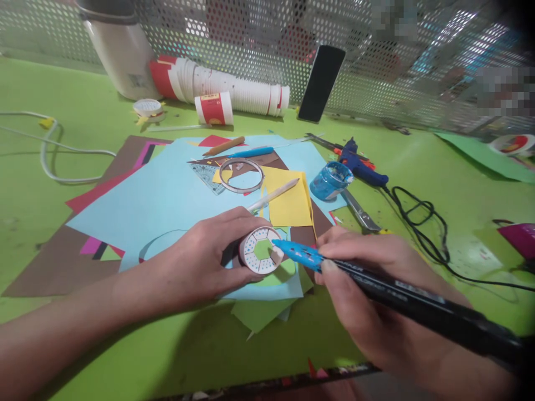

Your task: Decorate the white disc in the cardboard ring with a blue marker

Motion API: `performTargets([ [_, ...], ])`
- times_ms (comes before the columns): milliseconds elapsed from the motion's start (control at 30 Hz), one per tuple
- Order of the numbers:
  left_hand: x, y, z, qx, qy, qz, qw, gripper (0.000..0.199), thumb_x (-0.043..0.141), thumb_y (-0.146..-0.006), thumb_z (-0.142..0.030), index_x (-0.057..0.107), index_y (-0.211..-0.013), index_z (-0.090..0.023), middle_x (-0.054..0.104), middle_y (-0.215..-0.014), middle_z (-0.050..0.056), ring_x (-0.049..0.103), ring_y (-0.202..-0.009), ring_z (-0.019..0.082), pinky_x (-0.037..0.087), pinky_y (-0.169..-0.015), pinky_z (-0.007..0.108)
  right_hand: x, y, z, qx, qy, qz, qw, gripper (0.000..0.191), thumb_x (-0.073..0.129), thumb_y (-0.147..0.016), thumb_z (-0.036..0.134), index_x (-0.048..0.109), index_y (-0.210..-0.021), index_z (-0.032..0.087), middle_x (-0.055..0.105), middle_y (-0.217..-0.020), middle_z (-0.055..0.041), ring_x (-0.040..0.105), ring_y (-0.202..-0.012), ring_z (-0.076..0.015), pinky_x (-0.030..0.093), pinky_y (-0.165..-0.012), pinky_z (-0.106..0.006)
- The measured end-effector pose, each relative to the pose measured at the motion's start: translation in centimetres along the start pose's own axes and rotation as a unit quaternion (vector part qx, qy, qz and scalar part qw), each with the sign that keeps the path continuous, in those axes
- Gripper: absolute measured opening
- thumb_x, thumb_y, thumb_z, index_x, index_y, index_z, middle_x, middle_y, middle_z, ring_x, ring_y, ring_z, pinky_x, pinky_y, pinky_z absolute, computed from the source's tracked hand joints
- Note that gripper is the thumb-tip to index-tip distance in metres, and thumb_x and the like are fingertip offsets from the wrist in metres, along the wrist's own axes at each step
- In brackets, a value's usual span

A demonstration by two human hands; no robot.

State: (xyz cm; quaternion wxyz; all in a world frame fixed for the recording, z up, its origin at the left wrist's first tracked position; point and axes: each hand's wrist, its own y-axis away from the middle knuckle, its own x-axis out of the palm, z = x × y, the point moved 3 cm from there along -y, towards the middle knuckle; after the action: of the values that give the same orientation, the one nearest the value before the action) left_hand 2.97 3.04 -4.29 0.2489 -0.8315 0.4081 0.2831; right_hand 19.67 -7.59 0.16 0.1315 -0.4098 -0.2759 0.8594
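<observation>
A tilted phone and perhaps a jug stand before a perforated panel.

Single head-worn view, aimed forward and down across the surface, left hand and right hand framed close, perforated screen seen beyond

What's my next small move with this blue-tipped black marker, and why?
Perhaps dot the plain-looking section on the right of the round white paper piece: other sections carry blue dots, the left hand holds the piece, and the right hand has the blue-tipped black marker close.
</observation>
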Motion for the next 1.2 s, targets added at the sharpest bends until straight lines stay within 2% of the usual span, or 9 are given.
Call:
performTargets([
  [233,0.0,0.1,0.0,0.008,0.012,-0.004,1.000,0.036,0.070,-0.084,-0.030,0.064,-0.118,-0.018,0.068,-0.107,0.007,0.065,-0.095,0.019,0.052,-0.081,0.028,1.1,0.1,0.0,-0.040,-0.033,0.008,0.999,0.021,0.067,-0.079,0.010,0.062,-0.095,0.022,0.073,-0.076,0.0013,0.073,-0.074,-0.0150,0.061,-0.069,-0.024],
  [467,0.1,-0.1,0.2,0.013,0.012,-0.006,1.000,0.037,0.071,-0.081,-0.028,0.064,-0.116,-0.017,0.069,-0.107,0.008,0.066,-0.095,0.021,0.053,-0.082,0.029,1.2,0.0,-0.2,-0.036,-0.045,0.028,0.998,0.024,0.067,-0.080,0.010,0.061,-0.098,0.024,0.072,-0.076,0.0008,0.073,-0.077,-0.0177,0.060,-0.062,-0.026],
  [667,0.0,-0.2,0.2,0.014,0.011,-0.006,1.000,0.039,0.070,-0.081,-0.027,0.064,-0.118,-0.016,0.069,-0.110,0.010,0.066,-0.099,0.022,0.054,-0.083,0.030,1.4,0.2,-0.4,-0.038,-0.037,0.013,0.998,0.026,0.069,-0.079,0.011,0.062,-0.101,0.024,0.074,-0.082,0.0002,0.074,-0.079,-0.0182,0.062,-0.068,-0.028],
  [933,0.2,-0.1,0.3,0.017,0.015,-0.010,1.000,0.039,0.070,-0.081,-0.027,0.064,-0.118,-0.018,0.069,-0.108,0.008,0.066,-0.096,0.021,0.054,-0.082,0.029,1.4,0.0,-0.2,-0.033,-0.024,0.017,0.999,0.023,0.070,-0.078,0.010,0.061,-0.096,0.022,0.073,-0.077,0.0003,0.073,-0.075,-0.0148,0.060,-0.068,-0.021],
  [1200,0.2,0.0,0.3,0.017,0.003,-0.007,1.000,0.038,0.069,-0.082,-0.026,0.064,-0.118,-0.019,0.068,-0.109,0.007,0.065,-0.097,0.020,0.053,-0.081,0.026,1.5,0.1,-0.4,-0.048,-0.036,0.015,0.998,0.025,0.069,-0.080,0.013,0.062,-0.102,0.025,0.074,-0.082,-0.0008,0.074,-0.077,-0.0189,0.061,-0.065,-0.028],
])
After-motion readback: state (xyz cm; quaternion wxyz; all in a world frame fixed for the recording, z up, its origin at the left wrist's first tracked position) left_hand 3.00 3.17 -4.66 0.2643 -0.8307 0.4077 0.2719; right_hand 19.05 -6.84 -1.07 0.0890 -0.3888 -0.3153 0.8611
